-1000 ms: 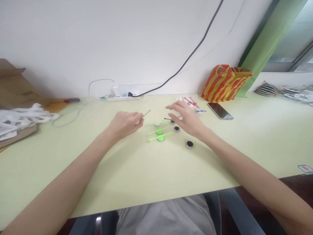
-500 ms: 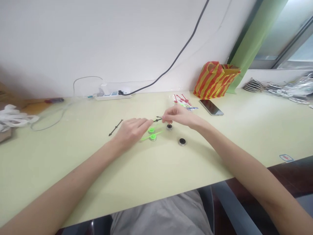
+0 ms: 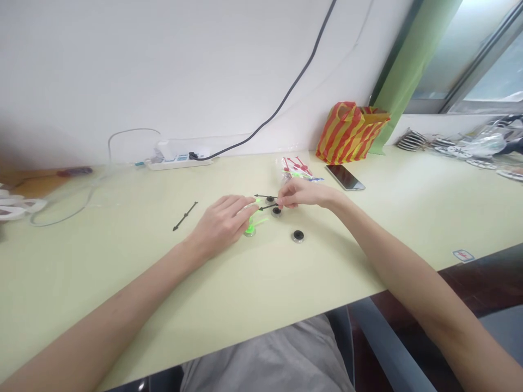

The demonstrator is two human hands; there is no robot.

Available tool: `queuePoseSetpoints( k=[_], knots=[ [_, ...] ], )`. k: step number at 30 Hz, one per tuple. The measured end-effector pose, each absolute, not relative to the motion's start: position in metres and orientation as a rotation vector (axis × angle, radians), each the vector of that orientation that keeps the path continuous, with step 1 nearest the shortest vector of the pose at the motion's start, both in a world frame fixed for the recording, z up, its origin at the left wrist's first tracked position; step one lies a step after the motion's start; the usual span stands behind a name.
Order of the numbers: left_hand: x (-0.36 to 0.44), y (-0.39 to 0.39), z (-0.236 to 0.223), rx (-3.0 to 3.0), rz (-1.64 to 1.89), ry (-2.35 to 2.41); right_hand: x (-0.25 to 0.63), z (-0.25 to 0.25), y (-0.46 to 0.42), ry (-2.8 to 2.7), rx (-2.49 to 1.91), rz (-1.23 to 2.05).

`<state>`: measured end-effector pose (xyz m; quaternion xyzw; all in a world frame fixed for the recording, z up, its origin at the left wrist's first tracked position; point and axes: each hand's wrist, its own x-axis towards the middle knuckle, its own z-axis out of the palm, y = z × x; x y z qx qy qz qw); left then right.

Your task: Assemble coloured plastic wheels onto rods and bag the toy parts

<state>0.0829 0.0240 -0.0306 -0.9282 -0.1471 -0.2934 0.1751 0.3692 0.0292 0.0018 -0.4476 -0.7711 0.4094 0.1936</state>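
Perhaps the black arrow (image 3: 268, 207) the right hand (image 3: 298, 193) pinches mid-frame skews if the left hand (image 3: 224, 220), grip unclear, bumps it.

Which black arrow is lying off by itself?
The black arrow on the bare table, left of the left hand. The other two black arrows are between that hand and the right hand.

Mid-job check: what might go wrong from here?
The right hand holds the near black pointer, which might bump the far black pointer just behind it. The left hand partly hides the front green pointer and might nudge it. The loose black pointer beside the left hand might get swept aside.
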Motion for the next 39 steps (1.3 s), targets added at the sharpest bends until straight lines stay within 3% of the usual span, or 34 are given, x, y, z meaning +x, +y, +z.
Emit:
queuePoseSetpoints(
  k=[6, 13, 20, 25, 31, 39],
  knots=[
    [0.092, 0.016, -0.033, -2.729, -0.597, -0.472, 0.378, -0.012, 0.039, -2.128, -1.354, 1.328],
    [0.101, 0.008, -0.038, -2.732, -0.371, -0.541, 0.372, -0.011, 0.036, -2.073, -1.390, 1.306],
    [0.102, 0.010, -0.039, -2.772, -0.418, -0.513, 0.371, -0.014, 0.039, -2.085, -1.413, 1.313],
    [0.101, 0.011, -0.040, -2.802, -0.522, -0.508, 0.371, -0.009, 0.037, -2.125, -1.477, 1.053],
    [0.094, 0.014, -0.035, -2.743, -0.498, -0.551, 0.368, -0.005, 0.035, -2.327, -1.194, 0.793],
    [0.082, 0.019, -0.030, -2.723, -0.554, -0.618, 0.365, -0.006, 0.036, -2.480, -1.201, 0.632]
  ],
)
